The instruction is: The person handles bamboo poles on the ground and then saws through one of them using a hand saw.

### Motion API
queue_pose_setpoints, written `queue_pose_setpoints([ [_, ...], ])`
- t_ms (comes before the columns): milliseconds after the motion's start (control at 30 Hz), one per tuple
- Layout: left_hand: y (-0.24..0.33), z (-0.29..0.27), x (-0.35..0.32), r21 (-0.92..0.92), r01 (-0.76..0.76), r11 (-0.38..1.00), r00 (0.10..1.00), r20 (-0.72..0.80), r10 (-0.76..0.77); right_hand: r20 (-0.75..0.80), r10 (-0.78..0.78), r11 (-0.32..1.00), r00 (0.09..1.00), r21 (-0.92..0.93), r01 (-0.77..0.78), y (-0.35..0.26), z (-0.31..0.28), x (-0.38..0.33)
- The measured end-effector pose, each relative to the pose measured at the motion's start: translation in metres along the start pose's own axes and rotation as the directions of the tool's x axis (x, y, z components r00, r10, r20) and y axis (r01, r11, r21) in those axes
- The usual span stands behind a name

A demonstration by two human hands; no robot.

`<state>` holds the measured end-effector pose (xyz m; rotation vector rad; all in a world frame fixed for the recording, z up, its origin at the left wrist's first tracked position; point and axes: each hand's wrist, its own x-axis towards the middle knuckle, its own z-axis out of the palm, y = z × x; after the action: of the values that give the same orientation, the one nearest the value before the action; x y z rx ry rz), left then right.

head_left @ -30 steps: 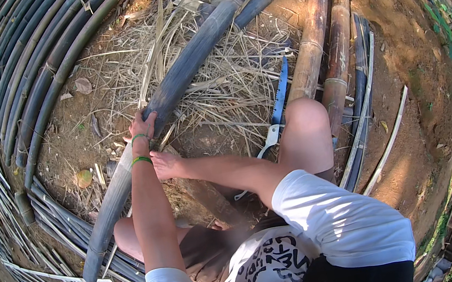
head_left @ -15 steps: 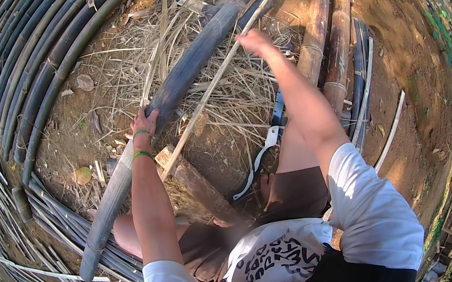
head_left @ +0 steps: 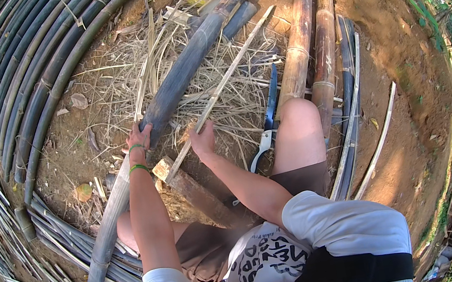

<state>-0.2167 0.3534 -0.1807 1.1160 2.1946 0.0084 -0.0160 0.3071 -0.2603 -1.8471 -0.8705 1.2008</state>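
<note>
Head view, facing down: I see the left hand (head_left: 139, 137) with its fingers clasped over a thick grey bamboo pole (head_left: 188, 63), slanting from upper middle to lower left. The right hand (head_left: 203, 139) has its fingers closed around a thin pale strip (head_left: 234, 67), angled up and right above dry shavings (head_left: 218, 97). Beneath its lower end is a wooden block (head_left: 196, 194); a blue-bladed saw (head_left: 271, 100) is beside the right knee (head_left: 300, 122).

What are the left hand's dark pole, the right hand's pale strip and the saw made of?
Dark pole: likely bamboo with dull grey-black skin, by its joint rings. Pale strip: perhaps split bamboo, raw-looking, by its straw colour and straightness. Saw: bluish sheen suggests a metal blade; smooth white handle may be plastic.
</note>
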Motion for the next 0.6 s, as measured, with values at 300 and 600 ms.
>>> queue_pose_setpoints([
  [300,-0.019,0.002,0.001,-0.038,0.024,0.999,0.999,-0.037,-0.025,-0.229,-0.117,0.993,0.966,-0.049,0.109,-0.158,-0.076,0.010],
  [600,-0.003,0.006,0.000,-0.008,0.003,1.000,1.000,-0.025,-0.004,-0.362,-0.565,0.824,0.741,-0.194,0.533,-0.195,-0.072,0.150],
])
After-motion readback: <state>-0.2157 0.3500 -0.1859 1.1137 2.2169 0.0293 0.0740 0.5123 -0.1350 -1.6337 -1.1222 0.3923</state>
